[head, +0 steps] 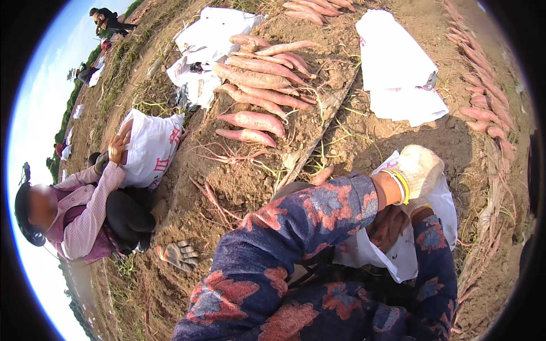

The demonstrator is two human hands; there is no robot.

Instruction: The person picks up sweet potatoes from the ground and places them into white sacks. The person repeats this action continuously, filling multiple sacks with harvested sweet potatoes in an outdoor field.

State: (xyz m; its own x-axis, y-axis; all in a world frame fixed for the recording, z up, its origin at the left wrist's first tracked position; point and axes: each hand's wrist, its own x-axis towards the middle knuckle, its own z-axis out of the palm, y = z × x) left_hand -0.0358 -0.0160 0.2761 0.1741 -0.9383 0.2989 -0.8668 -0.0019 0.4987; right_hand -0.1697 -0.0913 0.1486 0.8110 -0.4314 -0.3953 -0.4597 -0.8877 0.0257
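Note:
My left hand (420, 170), in an off-white knit work glove, is bent over the far side of a white woven sack (443, 213). Its fingers point away from view. My right hand (413, 206), gloved too, sits just below it, largely covered by the left wrist. Both touch or lie close against the sack; their grip is hidden. Inside the sack's mouth, shaded sweet potatoes (386, 230) show between my forearms. A yellow and a white band circle my left wrist. One sweet potato (323, 175) lies on the soil beyond my left sleeve.
Sweet potatoes (264, 81) lie heaped ahead, beside white sacks (217, 32). Another folded sack (396, 64) is farther right, near a long row of sweet potatoes (486, 98). At left, a crouching person (85, 213) handles a sack (151, 149). A grey glove (179, 255) lies on the soil.

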